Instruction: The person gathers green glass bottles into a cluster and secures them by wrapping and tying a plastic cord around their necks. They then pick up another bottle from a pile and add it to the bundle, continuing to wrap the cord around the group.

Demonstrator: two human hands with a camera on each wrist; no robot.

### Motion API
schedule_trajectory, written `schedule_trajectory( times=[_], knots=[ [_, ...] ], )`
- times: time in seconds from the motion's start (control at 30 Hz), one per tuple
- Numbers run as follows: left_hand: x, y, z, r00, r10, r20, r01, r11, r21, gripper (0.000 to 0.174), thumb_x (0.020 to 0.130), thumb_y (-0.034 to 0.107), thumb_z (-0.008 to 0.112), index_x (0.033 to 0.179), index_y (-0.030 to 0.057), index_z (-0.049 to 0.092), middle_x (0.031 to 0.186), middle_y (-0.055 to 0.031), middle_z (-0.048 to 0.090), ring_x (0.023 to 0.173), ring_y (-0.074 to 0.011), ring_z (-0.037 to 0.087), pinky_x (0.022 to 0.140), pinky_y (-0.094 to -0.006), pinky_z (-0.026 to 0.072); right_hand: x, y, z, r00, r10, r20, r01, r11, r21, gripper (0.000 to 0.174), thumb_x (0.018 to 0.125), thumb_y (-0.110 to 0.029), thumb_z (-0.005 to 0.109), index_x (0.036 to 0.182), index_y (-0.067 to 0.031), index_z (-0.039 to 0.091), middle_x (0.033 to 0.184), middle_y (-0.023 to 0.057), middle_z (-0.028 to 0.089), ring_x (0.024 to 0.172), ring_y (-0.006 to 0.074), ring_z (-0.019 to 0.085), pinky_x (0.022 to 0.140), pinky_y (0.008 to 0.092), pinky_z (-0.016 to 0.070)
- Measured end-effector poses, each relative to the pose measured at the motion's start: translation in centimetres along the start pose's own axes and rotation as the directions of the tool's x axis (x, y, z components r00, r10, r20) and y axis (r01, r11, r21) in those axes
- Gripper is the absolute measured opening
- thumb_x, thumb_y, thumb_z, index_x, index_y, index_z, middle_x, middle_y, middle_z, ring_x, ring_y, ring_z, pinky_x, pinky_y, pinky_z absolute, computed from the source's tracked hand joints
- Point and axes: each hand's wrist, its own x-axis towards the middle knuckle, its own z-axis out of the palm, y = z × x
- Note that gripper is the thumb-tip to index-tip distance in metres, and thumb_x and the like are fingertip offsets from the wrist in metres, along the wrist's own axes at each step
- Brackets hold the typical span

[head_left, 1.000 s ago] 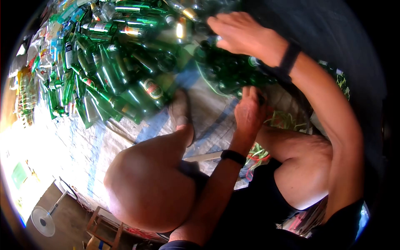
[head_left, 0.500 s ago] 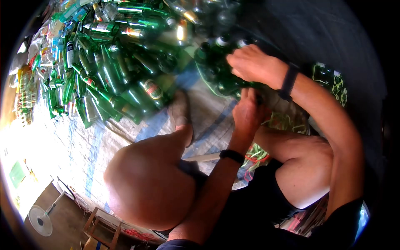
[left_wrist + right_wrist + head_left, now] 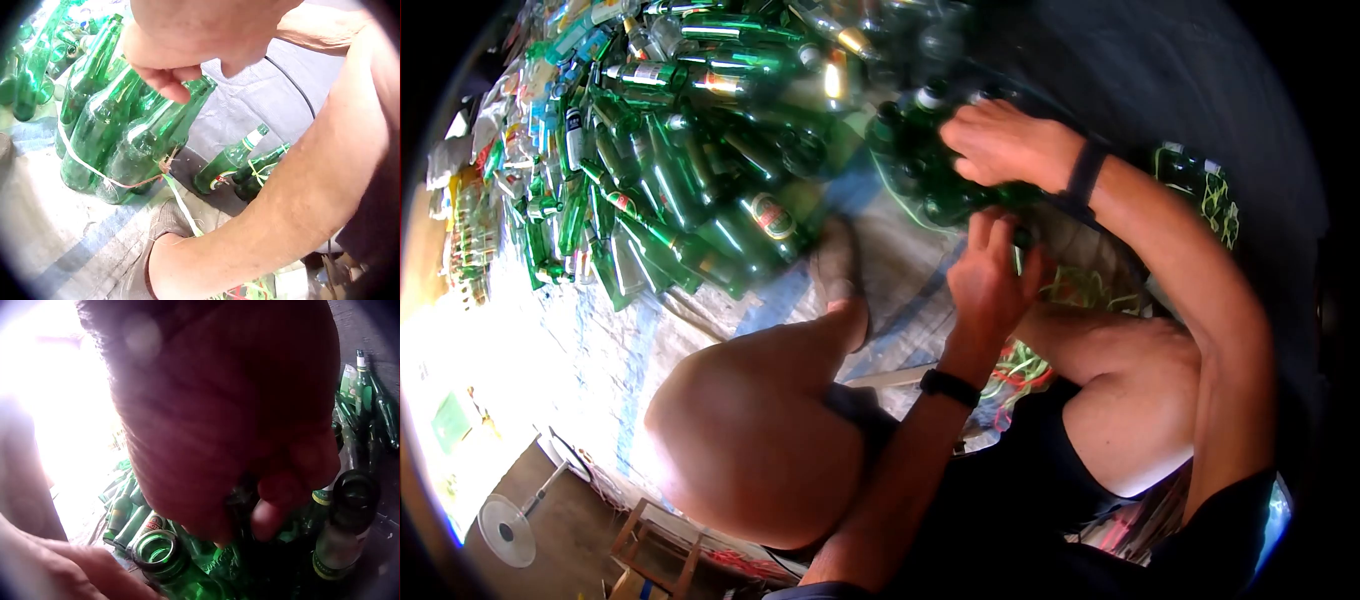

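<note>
Green glass bottles stand upright in a bundle point(image 3: 112, 144), ringed by a thin tie low on their sides. In the head view, my left hand point(image 3: 990, 280) is at the bundle's near edge, fingers and thumb about a bottle neck point(image 3: 1022, 239). My right hand point(image 3: 1018, 148) is over the bundle's far side. The right wrist view shows its curled fingers point(image 3: 269, 515) round a dark bottle neck point(image 3: 242, 497), partly hidden by the palm. An open bottle mouth point(image 3: 155, 550) is beside the left hand point(image 3: 87, 565).
Loose green bottles point(image 3: 670, 180) are heaped at the left on a pale sheet point(image 3: 610, 350). Another tied group of bottles point(image 3: 1195, 180) is at the right. Green and red strings point(image 3: 1020, 370) lie by the legs; one foot point(image 3: 837, 262) is near the heap.
My right hand has come back from the bundle's far upper edge to the bottles nearer my left hand. The left hand has shifted slightly left, showing more of the bottle mouth beside its fingers.
</note>
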Motion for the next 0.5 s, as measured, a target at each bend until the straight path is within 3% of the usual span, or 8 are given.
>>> schedule_trajectory(
  times=[0.1, 0.17, 0.2, 0.27, 0.5],
  knots=[
    [0.0, 0.2, -0.9, 0.998, -0.056, -0.014, 0.055, 0.995, -0.079, 0.041, 0.08, 0.014, 0.079, 0.117, 0.0079, 0.063, 0.123, -0.0143, 0.063, 0.096, -0.0343, 0.069, 0.074, -0.0451, 0.0557, -0.3, 0.0, 0.1, 1.0, -0.011, -0.011, 0.011, 1.0, 0.012, 0.022, 0.088, -0.023, 0.066, 0.101, -0.0061, 0.064, 0.114, 0.0182, 0.063, 0.115, 0.0391, 0.057, 0.101, 0.0502, 0.0444],
    [0.5, -0.2, -1.1, 0.984, -0.087, -0.156, 0.078, 0.995, -0.063, 0.04, 0.081, 0.009, 0.078, 0.118, 0.0064, 0.062, 0.125, -0.0155, 0.063, 0.101, -0.0339, 0.068, 0.078, -0.0439, 0.0555, 0.0, 0.2, 0.6, 0.998, -0.035, -0.052, 0.035, 0.999, -0.006, 0.021, 0.086, -0.022, 0.066, 0.1, -0.0064, 0.065, 0.112, 0.0172, 0.064, 0.112, 0.0386, 0.059, 0.099, 0.0505, 0.0452],
    [1.1, -0.3, -1.3, 0.985, -0.084, -0.153, 0.075, 0.995, -0.063, 0.04, 0.081, 0.009, 0.078, 0.118, 0.0064, 0.062, 0.125, -0.0155, 0.063, 0.101, -0.0339, 0.068, 0.078, -0.0439, 0.0555, 0.2, 0.3, 1.0, 0.998, -0.031, -0.053, 0.031, 1.0, -0.005, 0.021, 0.086, -0.022, 0.066, 0.1, -0.0064, 0.065, 0.112, 0.0172, 0.064, 0.112, 0.0386, 0.059, 0.099, 0.0505, 0.0452],
    [2.2, -0.5, -1.6, 0.95, 0.107, -0.293, -0.089, 0.993, 0.074, 0.038, 0.084, 0.009, 0.075, 0.119, 0.0054, 0.06, 0.124, -0.0159, 0.063, 0.106, -0.036, 0.066, 0.082, -0.0444, 0.055, 0.4, 0.4, 1.9, 0.99, -0.052, -0.132, 0.045, 0.997, -0.057, 0.019, 0.085, -0.021, 0.067, 0.098, -0.0062, 0.066, 0.109, 0.0156, 0.065, 0.109, 0.0381, 0.06, 0.097, 0.0506, 0.046],
    [2.9, -1.8, -1.4, 0.987, -0.014, -0.159, 0.02, 0.999, 0.034, 0.032, 0.089, 0.008, 0.07, 0.12, 0.0086, 0.061, 0.113, -0.0153, 0.064, 0.104, -0.0379, 0.064, 0.082, -0.0455, 0.0538, 0.2, 0.9, 2.6, 0.969, -0.092, -0.228, 0.074, 0.994, -0.086, 0.017, 0.084, -0.017, 0.068, 0.096, -0.0056, 0.067, 0.104, 0.0137, 0.065, 0.106, 0.0363, 0.061, 0.094, 0.0487, 0.047]
  ],
)
